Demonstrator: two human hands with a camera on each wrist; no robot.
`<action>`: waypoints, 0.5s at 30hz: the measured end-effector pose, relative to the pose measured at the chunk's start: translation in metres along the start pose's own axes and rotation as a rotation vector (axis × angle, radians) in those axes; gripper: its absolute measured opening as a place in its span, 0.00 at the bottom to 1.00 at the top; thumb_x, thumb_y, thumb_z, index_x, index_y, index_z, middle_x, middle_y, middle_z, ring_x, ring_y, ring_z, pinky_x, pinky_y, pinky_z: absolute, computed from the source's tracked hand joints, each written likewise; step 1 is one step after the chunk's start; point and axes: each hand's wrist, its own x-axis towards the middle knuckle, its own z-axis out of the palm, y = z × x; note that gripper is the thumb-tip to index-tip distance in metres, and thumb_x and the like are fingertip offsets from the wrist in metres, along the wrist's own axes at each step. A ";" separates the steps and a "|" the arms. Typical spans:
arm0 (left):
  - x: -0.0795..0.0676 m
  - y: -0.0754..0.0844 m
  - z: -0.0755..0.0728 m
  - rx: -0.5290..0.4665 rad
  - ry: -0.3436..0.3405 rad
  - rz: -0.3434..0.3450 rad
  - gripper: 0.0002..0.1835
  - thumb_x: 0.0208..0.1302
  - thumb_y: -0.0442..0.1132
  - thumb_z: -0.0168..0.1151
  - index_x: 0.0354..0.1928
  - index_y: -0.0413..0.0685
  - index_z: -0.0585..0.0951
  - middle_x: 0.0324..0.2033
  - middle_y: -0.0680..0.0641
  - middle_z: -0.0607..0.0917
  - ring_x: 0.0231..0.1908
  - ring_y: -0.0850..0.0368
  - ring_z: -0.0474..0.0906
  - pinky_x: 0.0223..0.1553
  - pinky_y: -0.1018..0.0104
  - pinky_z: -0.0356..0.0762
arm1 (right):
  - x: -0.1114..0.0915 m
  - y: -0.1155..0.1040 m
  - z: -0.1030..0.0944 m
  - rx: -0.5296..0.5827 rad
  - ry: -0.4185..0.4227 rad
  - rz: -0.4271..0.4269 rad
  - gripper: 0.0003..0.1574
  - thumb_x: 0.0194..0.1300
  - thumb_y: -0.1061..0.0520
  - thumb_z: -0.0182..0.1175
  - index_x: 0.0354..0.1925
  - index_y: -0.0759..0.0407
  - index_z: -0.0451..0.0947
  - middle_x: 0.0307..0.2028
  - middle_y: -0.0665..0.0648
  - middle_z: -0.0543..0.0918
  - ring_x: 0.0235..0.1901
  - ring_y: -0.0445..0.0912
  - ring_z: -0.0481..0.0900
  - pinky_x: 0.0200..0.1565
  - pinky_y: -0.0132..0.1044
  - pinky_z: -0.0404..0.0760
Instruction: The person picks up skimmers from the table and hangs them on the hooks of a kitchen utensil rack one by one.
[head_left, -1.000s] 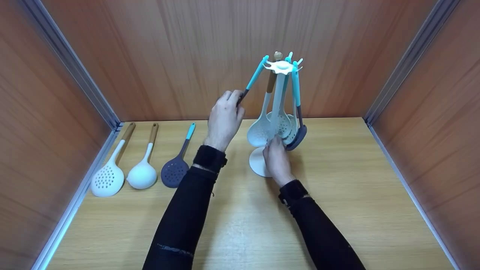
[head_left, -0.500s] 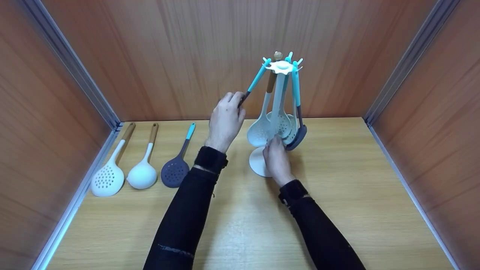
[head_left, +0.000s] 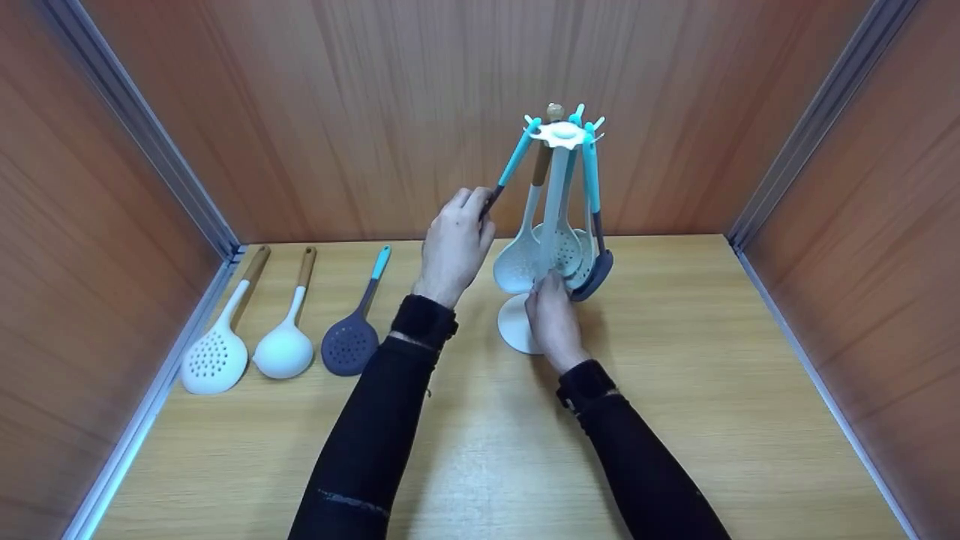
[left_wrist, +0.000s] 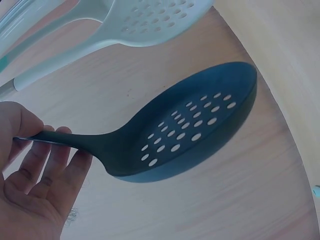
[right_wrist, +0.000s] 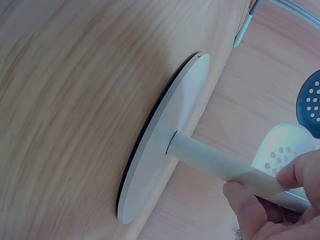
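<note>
My left hand [head_left: 454, 247] pinches the neck of a dark slotted spoon [left_wrist: 187, 125] between thumb and fingers. The spoon's turquoise handle [head_left: 517, 156] slants up to a left hook of the white utensil stand [head_left: 553, 206]; whether the hook passes through its hole is too small to tell. Low on the stand's pole, just above the round base [right_wrist: 165, 135], my right hand [head_left: 553, 322] grips it. A white slotted utensil with a brown handle [head_left: 517, 262], a pale slotted one [head_left: 568, 251] and a dark ladle [head_left: 594, 279] hang around the pole.
To the left on the table lie a white slotted turner [head_left: 215, 358], a white ladle [head_left: 283, 349] and a dark slotted turner [head_left: 349, 343] with a turquoise handle. Wooden panels rise at the back [head_left: 375, 120] and both sides.
My left hand has shifted slightly right and down, bringing the spoon's handle tip closer in against the stand's left hook. My right hand stays in place on the pole.
</note>
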 end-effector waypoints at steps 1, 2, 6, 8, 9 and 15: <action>0.000 0.000 0.000 -0.004 -0.002 0.001 0.16 0.86 0.31 0.62 0.68 0.43 0.86 0.54 0.41 0.91 0.52 0.44 0.92 0.57 0.49 0.95 | 0.000 0.000 0.000 0.005 -0.002 0.003 0.11 0.86 0.67 0.60 0.58 0.75 0.77 0.52 0.73 0.84 0.55 0.67 0.89 0.59 0.60 0.93; 0.000 0.000 0.001 -0.008 -0.002 0.002 0.16 0.86 0.31 0.61 0.68 0.43 0.86 0.54 0.41 0.91 0.52 0.44 0.92 0.57 0.49 0.95 | 0.000 0.000 0.000 0.007 0.000 0.004 0.11 0.86 0.67 0.60 0.58 0.75 0.77 0.52 0.73 0.84 0.55 0.67 0.89 0.59 0.60 0.93; 0.000 0.001 0.003 -0.013 -0.009 0.005 0.16 0.87 0.32 0.60 0.69 0.43 0.86 0.54 0.40 0.91 0.52 0.44 0.93 0.57 0.49 0.95 | 0.000 0.000 0.000 0.012 -0.005 0.012 0.11 0.86 0.67 0.60 0.59 0.75 0.77 0.52 0.73 0.84 0.56 0.67 0.89 0.59 0.60 0.93; 0.000 0.001 0.004 -0.011 -0.014 0.006 0.16 0.88 0.32 0.60 0.69 0.43 0.86 0.55 0.40 0.92 0.52 0.44 0.93 0.58 0.49 0.95 | 0.001 0.000 -0.001 0.008 -0.013 0.017 0.12 0.87 0.66 0.60 0.60 0.75 0.76 0.53 0.73 0.85 0.56 0.67 0.90 0.60 0.59 0.93; 0.000 0.001 0.005 -0.009 -0.018 0.006 0.16 0.89 0.32 0.60 0.69 0.42 0.86 0.55 0.40 0.92 0.52 0.44 0.93 0.58 0.49 0.95 | 0.001 0.000 -0.002 0.004 -0.022 0.022 0.13 0.88 0.66 0.59 0.61 0.75 0.76 0.54 0.73 0.85 0.57 0.66 0.90 0.61 0.59 0.93; 0.000 0.001 0.007 -0.003 -0.052 -0.015 0.14 0.92 0.35 0.60 0.69 0.43 0.85 0.56 0.40 0.91 0.54 0.43 0.93 0.61 0.49 0.95 | 0.000 -0.001 -0.003 -0.019 -0.037 0.020 0.14 0.87 0.66 0.61 0.62 0.75 0.77 0.56 0.73 0.85 0.58 0.66 0.90 0.62 0.57 0.94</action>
